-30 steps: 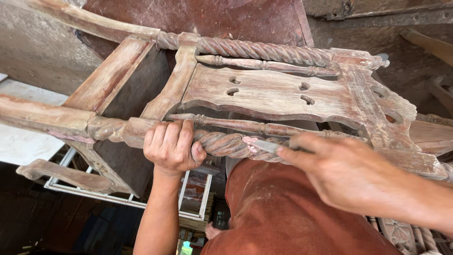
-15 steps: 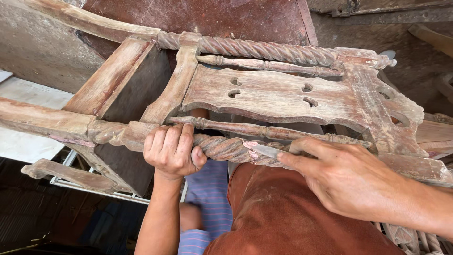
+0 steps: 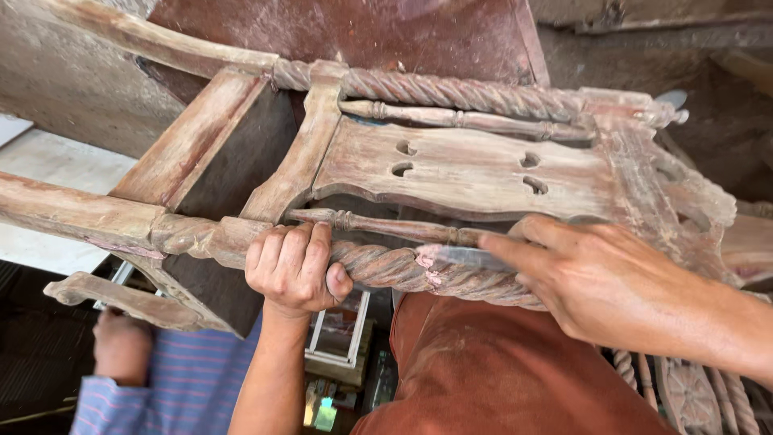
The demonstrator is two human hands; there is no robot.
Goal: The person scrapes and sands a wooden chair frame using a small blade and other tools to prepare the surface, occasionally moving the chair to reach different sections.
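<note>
A: Trousers, rust-red and dusty, nearest the camera; the work rests above them.

B: Next item?

A: Left hand, fingers wrapped tight round the twisted post of the wooden chair, just beside a blank square block in that post. Right hand, closed on a flat scraper blade pinned under the forefinger, its edge laid on the twist where pale bare wood shows through the reddish finish.

B: Chair's position?

A: Lying on its side across the lap, back panel with four small cut-outs facing up, a second twisted post on the far side, thin turned spindles between.

B: Handling note?

A: My judgement: keep the blade low and follow the groove of the twist, short strokes, so the ridges are not flattened; the left grip should stay close to the blade to stop the post rolling.

B: Beyond?

A: Lower left, another person's hand and striped sleeve. Farthest, a dusty dark-red board behind the chair.
</note>
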